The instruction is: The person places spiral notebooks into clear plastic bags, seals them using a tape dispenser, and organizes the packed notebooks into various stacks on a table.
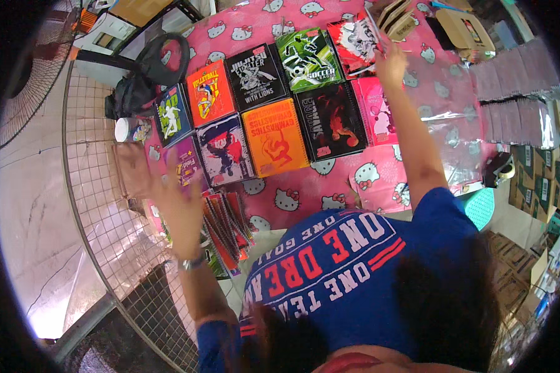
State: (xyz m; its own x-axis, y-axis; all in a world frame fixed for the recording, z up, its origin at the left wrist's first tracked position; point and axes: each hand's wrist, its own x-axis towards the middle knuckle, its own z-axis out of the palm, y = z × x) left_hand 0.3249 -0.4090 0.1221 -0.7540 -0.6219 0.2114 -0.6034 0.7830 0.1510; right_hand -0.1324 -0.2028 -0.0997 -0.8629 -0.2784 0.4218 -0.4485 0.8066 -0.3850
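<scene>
Two rows of spiral notebooks with sports covers lie on a pink patterned tablecloth (287, 199). At the far right, my right hand (393, 62) is closed on a thin notebook (376, 31) seen nearly edge-on, beside a red and white notebook (353, 46). Under that forearm is a pink notebook (380, 115), partly covered. My left hand (175, 202), smeared by motion, is over the near left, close to a purple notebook (183, 160). Beside its wrist a fanned pile of spiral notebooks (224, 227) rests near the table edge. An orange notebook (275, 138) sits mid-row.
Brown packets (393, 22) and an opened cardboard box (465, 34) occupy the far right. Plastic-wrapped stacks (510, 74) stand along the right side, near a tape dispenser (501, 171). A white jar (123, 129), a black bag (130, 93) and wire mesh (84, 155) are at the left.
</scene>
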